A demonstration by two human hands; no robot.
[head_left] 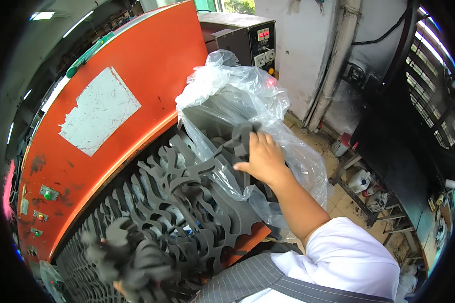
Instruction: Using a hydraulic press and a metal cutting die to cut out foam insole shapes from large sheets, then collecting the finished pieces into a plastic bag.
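My right hand [265, 159] is over the mouth of a clear plastic bag [301, 151], its fingers and thumb around a dark grey foam piece [241, 137]. That piece is slightly blurred. At the lower left, my left hand [119, 288] is mostly hidden behind a bunch of rounded dark grey foam pieces [146, 260] that it holds; only bits of its fingers show. Between the hands lies a wide spread of cut foam strips [187, 177] with wavy edges. More dark pieces sit inside the bag, partly seen through the plastic.
A large orange machine panel [162, 45] with small buttons stands along the left. Behind the bag is a black control box [260, 45]. A pipe [333, 65] runs down the wall. To the right, a bucket [342, 145] and a metal frame [356, 194] stand on the tiled floor.
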